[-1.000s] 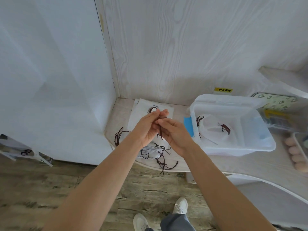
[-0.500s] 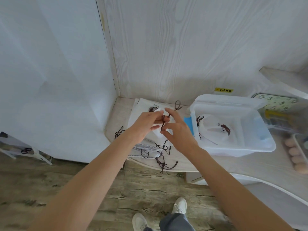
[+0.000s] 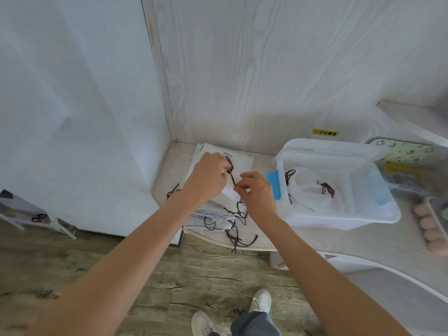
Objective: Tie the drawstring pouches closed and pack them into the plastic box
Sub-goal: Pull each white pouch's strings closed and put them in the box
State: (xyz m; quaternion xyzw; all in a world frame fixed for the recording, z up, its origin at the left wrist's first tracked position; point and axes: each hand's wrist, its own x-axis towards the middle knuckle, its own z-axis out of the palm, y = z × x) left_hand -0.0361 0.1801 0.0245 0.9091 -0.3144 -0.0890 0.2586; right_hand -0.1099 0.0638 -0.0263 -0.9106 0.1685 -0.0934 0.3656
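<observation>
Pinching a dark drawstring (image 3: 233,181) between them, both hands work over a white pouch (image 3: 230,193) at the centre of the view: the left hand (image 3: 206,177) has its grip closed on the cord's upper end by the pouch's gathered mouth, and the right hand (image 3: 257,194) has thumb and forefinger closed on the lower end, the cord running taut at a slant between the two. Under the hands lies a stack of flat white pouches (image 3: 213,214) on the pale counter (image 3: 363,241), loose dark cords (image 3: 238,235) trailing over the counter's edge toward 6 o'clock. At 3 o'clock from the hands stands the clear plastic box (image 3: 339,217), lid off, with a blue latch (image 3: 274,184) on its near-left end; inside it lies one white pouch with a brown print (image 3: 322,190), its cord bunched toward the box's left wall. Further toward 3 o'clock a clear tray of eggs (image 3: 429,226) sits on the counter.
</observation>
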